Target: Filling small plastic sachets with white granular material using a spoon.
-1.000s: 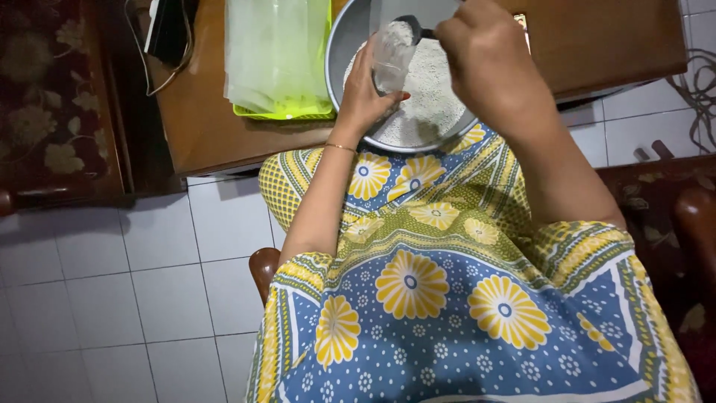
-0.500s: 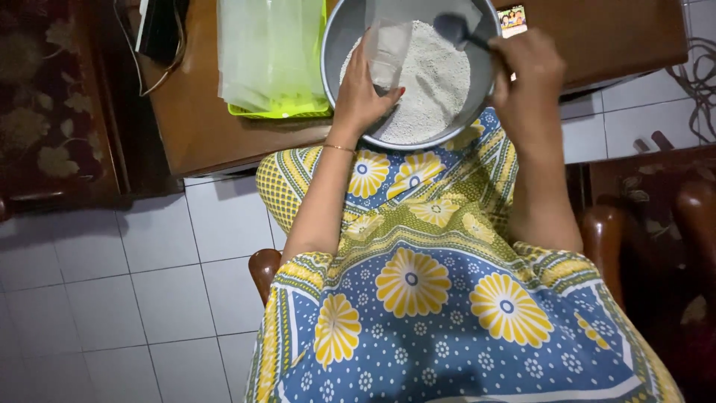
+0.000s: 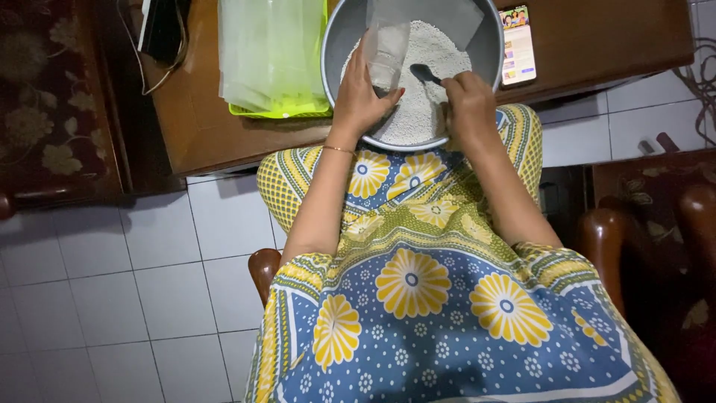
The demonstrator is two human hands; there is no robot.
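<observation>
Left hand (image 3: 359,97): grip closed on one clear plastic bag (image 3: 385,51), over the basin.
Right hand (image 3: 468,101): grip closed on one spoon (image 3: 425,72).
Basin (image 3: 337,45): one, overhanging the table's (image 3: 597,33) near edge, holding white grains (image 3: 436,52).
Open room: bare table at the right edge.

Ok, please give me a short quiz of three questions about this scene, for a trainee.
1. True or false: the spoon is in the left hand.
2. What does the left hand hold over the bowl? A) small clear bag B) phone C) lid
3. What lies on the table left of the bowl?

Key:
1. False; the right hand holds it.
2. A
3. A stack of clear bags on a green tray.
</observation>
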